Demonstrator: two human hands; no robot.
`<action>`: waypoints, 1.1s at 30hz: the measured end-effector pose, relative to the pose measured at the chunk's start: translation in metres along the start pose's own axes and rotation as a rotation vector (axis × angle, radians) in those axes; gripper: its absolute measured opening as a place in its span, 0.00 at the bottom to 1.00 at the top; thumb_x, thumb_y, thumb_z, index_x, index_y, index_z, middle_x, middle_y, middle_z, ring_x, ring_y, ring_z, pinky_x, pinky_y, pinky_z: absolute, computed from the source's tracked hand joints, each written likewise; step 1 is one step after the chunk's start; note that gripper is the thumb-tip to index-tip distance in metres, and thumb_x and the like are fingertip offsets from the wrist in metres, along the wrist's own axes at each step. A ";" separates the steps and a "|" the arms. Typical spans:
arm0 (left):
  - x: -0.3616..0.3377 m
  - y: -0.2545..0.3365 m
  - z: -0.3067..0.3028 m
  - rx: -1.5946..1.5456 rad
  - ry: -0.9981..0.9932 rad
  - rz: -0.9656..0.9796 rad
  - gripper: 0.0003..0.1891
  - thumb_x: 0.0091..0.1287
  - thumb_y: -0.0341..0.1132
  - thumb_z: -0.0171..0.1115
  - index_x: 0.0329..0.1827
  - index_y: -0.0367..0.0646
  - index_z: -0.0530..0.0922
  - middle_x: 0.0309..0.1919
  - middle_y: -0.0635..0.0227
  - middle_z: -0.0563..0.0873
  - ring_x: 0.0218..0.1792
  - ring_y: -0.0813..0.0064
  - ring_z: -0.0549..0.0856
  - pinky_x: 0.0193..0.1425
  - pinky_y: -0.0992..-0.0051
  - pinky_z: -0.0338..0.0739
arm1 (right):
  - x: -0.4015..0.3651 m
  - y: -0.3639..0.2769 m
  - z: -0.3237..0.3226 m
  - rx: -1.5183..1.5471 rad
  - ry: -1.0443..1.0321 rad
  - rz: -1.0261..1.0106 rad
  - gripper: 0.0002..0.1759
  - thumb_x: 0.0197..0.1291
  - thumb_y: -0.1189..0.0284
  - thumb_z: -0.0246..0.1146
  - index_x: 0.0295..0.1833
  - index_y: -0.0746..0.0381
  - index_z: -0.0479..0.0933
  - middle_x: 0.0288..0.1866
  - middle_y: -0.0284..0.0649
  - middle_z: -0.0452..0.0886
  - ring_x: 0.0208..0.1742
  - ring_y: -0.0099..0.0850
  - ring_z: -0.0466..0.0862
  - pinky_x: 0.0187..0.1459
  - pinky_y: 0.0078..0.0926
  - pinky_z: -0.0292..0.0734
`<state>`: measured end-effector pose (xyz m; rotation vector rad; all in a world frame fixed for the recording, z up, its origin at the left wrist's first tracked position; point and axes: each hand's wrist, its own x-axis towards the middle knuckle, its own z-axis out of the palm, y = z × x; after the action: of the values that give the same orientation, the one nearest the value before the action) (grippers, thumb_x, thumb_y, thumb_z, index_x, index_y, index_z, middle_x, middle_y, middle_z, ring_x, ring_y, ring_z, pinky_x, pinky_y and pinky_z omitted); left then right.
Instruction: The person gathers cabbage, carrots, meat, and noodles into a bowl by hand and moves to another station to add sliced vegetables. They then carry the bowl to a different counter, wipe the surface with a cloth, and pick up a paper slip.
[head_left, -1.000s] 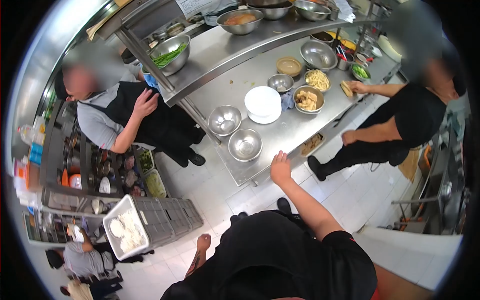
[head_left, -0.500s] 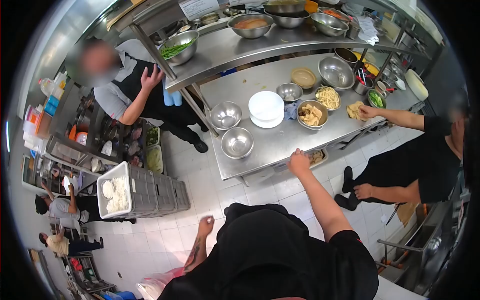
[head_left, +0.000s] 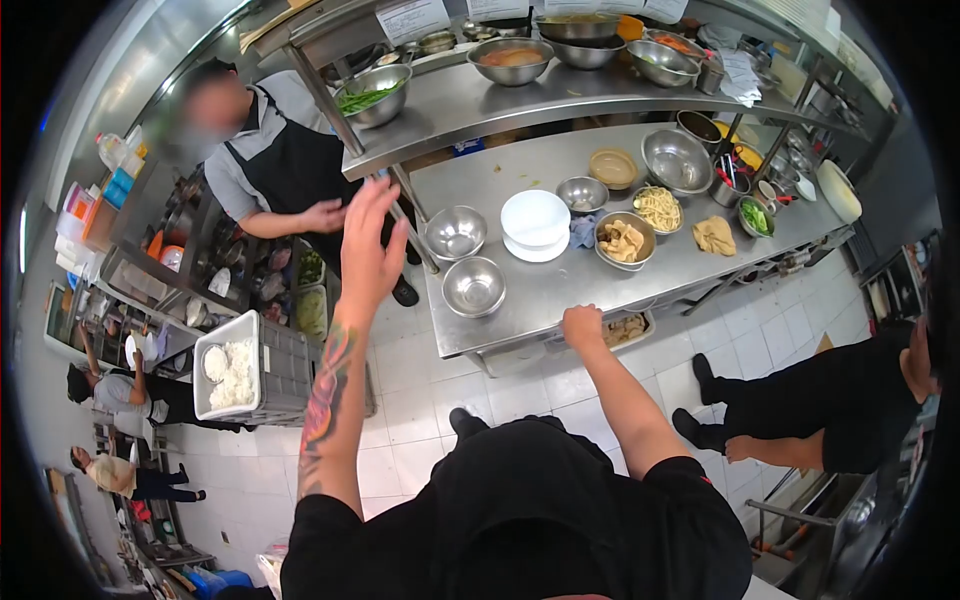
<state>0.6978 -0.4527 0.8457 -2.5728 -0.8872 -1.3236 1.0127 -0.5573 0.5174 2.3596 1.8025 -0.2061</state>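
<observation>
Stainless worktable (head_left: 560,290): white plate stack (head_left: 535,222) at centre as reference; first empty steel bowl (head_left: 455,232) at 9 o'clock; second empty steel bowl (head_left: 473,285) at 8 o'clock; small steel bowl (head_left: 582,192) at 2 o'clock; bowl of fried pieces (head_left: 622,240) at 3 o'clock, noodle bowl (head_left: 658,207) just beyond; tan cloth (head_left: 714,236) farther along 3 o'clock; right hand (head_left: 582,325) rests on the edge at 5 o'clock.

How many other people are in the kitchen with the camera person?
4: a person in an apron by the shelf, one at the right edge, two far off at lower left. Others may be hidden.
</observation>
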 end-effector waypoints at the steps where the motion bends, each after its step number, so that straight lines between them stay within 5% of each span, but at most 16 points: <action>1: 0.013 -0.012 0.008 0.045 -0.013 0.060 0.26 0.66 0.29 0.64 0.69 0.39 0.72 0.71 0.55 0.74 0.75 0.49 0.68 0.76 0.54 0.63 | -0.001 0.000 -0.001 0.021 -0.014 0.015 0.16 0.59 0.55 0.70 0.44 0.55 0.88 0.47 0.39 0.89 0.56 0.43 0.84 0.55 0.44 0.78; 5: 0.024 -0.040 0.053 0.335 -0.044 -0.060 0.37 0.65 0.39 0.65 0.78 0.46 0.61 0.77 0.62 0.64 0.79 0.55 0.60 0.76 0.36 0.54 | -0.004 0.001 0.000 0.009 -0.008 0.009 0.16 0.60 0.56 0.69 0.43 0.56 0.88 0.46 0.40 0.89 0.58 0.43 0.83 0.55 0.45 0.79; 8: 0.019 -0.039 0.070 0.508 -0.021 -0.154 0.39 0.62 0.37 0.66 0.78 0.48 0.62 0.77 0.65 0.65 0.79 0.57 0.60 0.75 0.34 0.54 | -0.008 0.002 0.001 -0.010 -0.003 0.010 0.17 0.59 0.55 0.69 0.43 0.57 0.88 0.48 0.44 0.88 0.59 0.46 0.81 0.54 0.45 0.79; 14: 0.032 -0.048 0.092 0.388 0.245 -0.125 0.37 0.55 0.33 0.67 0.72 0.51 0.69 0.66 0.66 0.72 0.71 0.57 0.66 0.66 0.41 0.63 | -0.007 0.004 0.013 -0.016 0.016 0.007 0.18 0.59 0.57 0.68 0.45 0.59 0.89 0.51 0.53 0.87 0.58 0.51 0.80 0.54 0.43 0.80; 21: 0.035 -0.055 0.098 0.357 0.298 -0.065 0.35 0.52 0.29 0.65 0.69 0.47 0.72 0.64 0.61 0.73 0.70 0.52 0.68 0.75 0.54 0.61 | -0.002 -0.007 0.008 -0.063 -0.033 0.086 0.15 0.59 0.65 0.63 0.49 0.55 0.89 0.55 0.50 0.87 0.63 0.56 0.79 0.58 0.56 0.76; 33: 0.036 -0.044 0.109 0.394 0.364 -0.011 0.34 0.54 0.29 0.63 0.69 0.43 0.72 0.65 0.57 0.72 0.69 0.49 0.66 0.74 0.52 0.62 | 0.005 -0.019 0.011 -0.016 -0.021 0.181 0.15 0.63 0.70 0.59 0.49 0.59 0.88 0.53 0.51 0.87 0.66 0.62 0.78 0.59 0.63 0.73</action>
<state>0.7671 -0.3616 0.7998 -1.9582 -0.9741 -1.3923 0.9953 -0.5504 0.5048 2.4819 1.5636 -0.1911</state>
